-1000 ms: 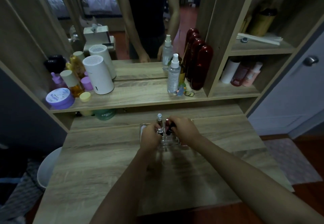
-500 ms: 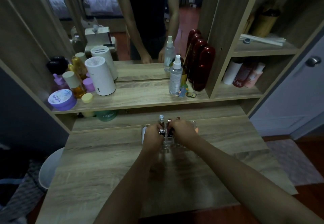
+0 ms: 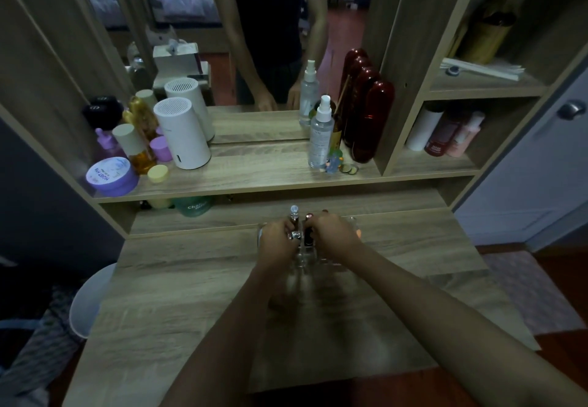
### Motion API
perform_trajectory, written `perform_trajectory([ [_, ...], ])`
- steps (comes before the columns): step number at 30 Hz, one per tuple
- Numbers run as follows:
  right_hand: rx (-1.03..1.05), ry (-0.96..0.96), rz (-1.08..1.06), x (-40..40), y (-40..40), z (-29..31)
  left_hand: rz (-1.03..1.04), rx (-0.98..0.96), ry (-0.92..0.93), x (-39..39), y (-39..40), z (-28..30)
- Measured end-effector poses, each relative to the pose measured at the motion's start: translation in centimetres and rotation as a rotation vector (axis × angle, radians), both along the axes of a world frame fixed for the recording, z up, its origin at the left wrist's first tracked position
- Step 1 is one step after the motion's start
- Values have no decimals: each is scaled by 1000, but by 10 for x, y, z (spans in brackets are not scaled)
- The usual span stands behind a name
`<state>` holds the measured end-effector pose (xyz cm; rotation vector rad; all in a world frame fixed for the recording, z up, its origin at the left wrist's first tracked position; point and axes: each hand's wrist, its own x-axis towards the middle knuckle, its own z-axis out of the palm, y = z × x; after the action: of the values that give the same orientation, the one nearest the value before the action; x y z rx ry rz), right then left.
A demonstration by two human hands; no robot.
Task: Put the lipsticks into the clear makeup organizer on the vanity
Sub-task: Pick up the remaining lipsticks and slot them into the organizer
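step: slotting lipsticks | left hand (image 3: pixel 277 237) pinching silver lipstick (image 3: pixel 294 215), upright | right hand (image 3: pixel 334 233) pinching dark lipstick (image 3: pixel 308 235), upright | clear makeup organizer (image 3: pixel 300 258) lying directly beneath both

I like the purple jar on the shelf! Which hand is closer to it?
Left. The left hand is at the clear organizer, nearer the shelf end with the purple jar. The right hand is farther over.
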<state>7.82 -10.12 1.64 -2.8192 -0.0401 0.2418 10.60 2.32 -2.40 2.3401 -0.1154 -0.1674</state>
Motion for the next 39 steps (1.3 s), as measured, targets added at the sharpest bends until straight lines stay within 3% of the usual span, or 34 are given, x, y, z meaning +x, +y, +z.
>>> perform_trajectory([
  [4, 52, -157, -19, 5, -17, 14, -20, -56, 25, 7, 7, 5],
  [8, 47, -294, -49, 18, -30, 25, -32, -40, -117, 19, 6, 17],
  [13, -5, -132, -26, 24, -29, 18, -165, 124, -308, 26, -9, 27],
  [19, 41, -94, -67, 24, -30, 10, -364, 335, -323, 31, -17, 19],
  [24, 53, -102, -76, 29, -34, 13, -393, 512, -353, 34, -20, 13],
  [39, 64, -73, -68, 34, -34, 10, -367, 532, -366, 41, -23, 13],
])
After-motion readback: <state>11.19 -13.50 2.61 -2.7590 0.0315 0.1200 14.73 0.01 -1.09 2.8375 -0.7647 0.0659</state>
